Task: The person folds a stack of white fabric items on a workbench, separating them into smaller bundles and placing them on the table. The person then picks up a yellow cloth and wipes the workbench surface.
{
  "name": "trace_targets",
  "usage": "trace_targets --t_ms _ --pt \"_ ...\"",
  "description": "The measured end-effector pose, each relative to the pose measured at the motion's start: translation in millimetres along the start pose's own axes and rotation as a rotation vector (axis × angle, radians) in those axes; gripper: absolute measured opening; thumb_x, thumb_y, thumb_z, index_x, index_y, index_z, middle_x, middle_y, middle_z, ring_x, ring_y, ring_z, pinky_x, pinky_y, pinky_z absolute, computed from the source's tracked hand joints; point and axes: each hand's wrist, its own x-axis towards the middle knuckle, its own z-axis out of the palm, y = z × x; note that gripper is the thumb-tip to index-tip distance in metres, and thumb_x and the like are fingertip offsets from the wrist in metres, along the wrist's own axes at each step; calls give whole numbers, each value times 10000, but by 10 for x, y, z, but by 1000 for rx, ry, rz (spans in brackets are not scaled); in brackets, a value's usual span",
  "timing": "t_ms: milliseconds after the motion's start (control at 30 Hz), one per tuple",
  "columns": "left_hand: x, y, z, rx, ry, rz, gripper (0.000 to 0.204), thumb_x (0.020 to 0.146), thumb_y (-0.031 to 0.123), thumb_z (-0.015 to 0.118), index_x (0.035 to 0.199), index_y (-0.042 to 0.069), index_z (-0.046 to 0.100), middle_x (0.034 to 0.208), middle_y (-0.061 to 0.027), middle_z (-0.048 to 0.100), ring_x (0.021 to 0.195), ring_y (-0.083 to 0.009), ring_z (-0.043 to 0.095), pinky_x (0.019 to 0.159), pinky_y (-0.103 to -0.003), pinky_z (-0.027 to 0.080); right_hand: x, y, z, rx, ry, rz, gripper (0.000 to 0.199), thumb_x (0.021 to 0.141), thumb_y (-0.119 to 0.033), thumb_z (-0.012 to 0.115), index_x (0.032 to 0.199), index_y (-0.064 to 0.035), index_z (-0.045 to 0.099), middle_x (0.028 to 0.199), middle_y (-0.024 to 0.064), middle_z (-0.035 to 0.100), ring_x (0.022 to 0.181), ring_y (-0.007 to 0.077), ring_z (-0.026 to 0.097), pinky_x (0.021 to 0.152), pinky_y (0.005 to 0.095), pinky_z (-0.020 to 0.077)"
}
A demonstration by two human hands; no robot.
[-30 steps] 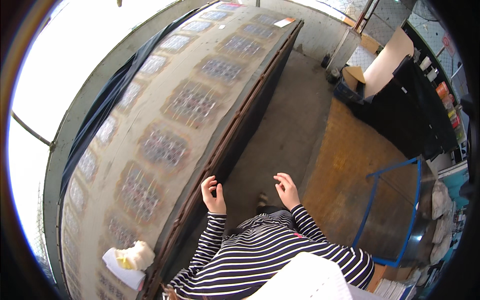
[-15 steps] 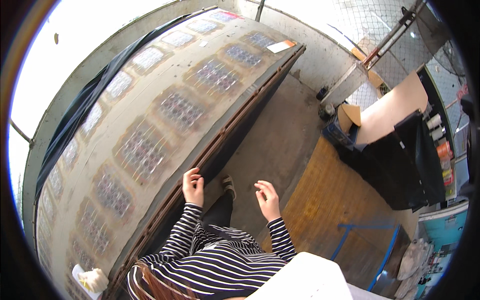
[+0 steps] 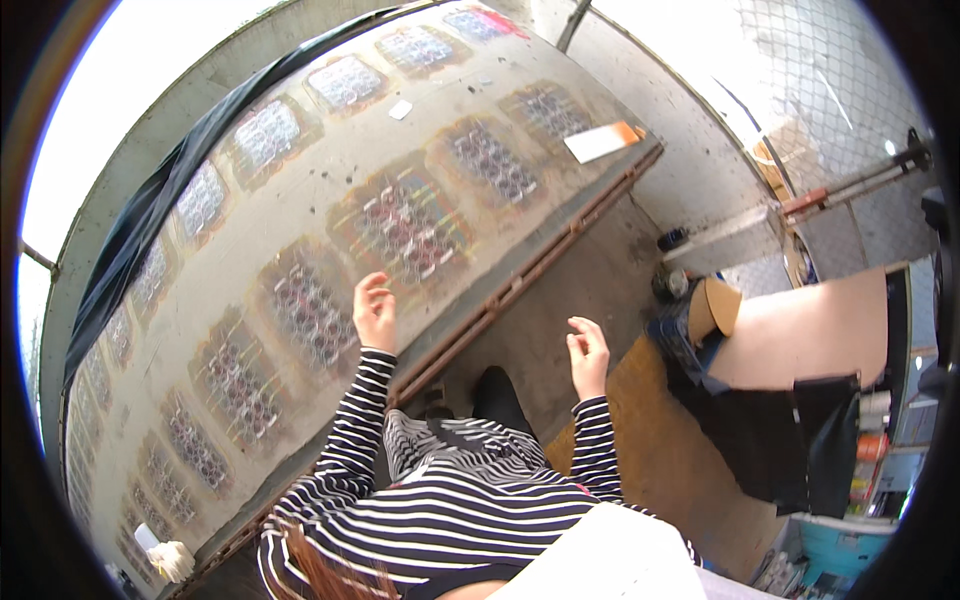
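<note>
Table: long grey stained printing table [image 3: 300, 215], covered with rows of faded multicoloured print patches, runs along my left side.
Left hand: my left hand [image 3: 375, 312] hovers over the table near its rusty metal edge rail [image 3: 520, 285], fingers loosely curled and half open, holding nothing; I cannot tell whether it touches the surface.
Right hand: my right hand [image 3: 588, 352] hangs above the grey concrete floor [image 3: 590, 270], well apart from the table, fingers loosely bent, empty.
Sleeves: black-and-white striped sleeves [image 3: 350, 430] on both arms.
Surroundings: white card with an orange end [image 3: 600, 140] lies at the table's far end; brown cardboard box [image 3: 715, 308] stands to my right.
</note>
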Motion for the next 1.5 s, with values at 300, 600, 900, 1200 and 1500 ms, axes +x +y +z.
trace_targets --t_ms 300,600,900,1200,1500 --pt "1048 -949 1918 217 -93 -185 266 856 33 639 1119 59 606 1015 -47 638 859 -136 605 752 -282 510 3779 1145 892 110 -333 -34 210 884 -22 622 1091 -21 655 996 43 665 762 97 580 704 242 482" --pt "2886 -1577 2685 241 327 -245 178 953 160 570 977 11 664 744 -66 674 687 -105 626 642 -255 488 7066 1623 3091 -14 -461 -431 142 846 -99 663 978 -62 701 941 88 653 752 216 628 706 312 511" --pt "3486 -1976 2750 961 465 -231 253 899 310 654 755 104 623 520 -52 567 469 -235 579 488 -367 452 7747 1634 3917 -517 -693 -421 324 763 -344 762 1004 -155 656 1097 98 556 1058 299 515 998 446 373" --pt "3460 -1847 2729 936 412 -247 291 861 266 706 663 110 561 486 -36 524 414 -223 533 431 -352 418 8054 884 4470 119 -1486 -205 256 923 -197 665 1103 -15 665 982 16 690 910 101 610 821 282 493" --pt "3486 -1787 2752 865 345 -282 268 818 213 737 646 117 555 462 -25 496 391 -208 511 415 -342 407 9141 475 6654 -111 -506 -635 272 816 -283 705 1048 -141 723 918 85 722 852 215 683 810 350 522"
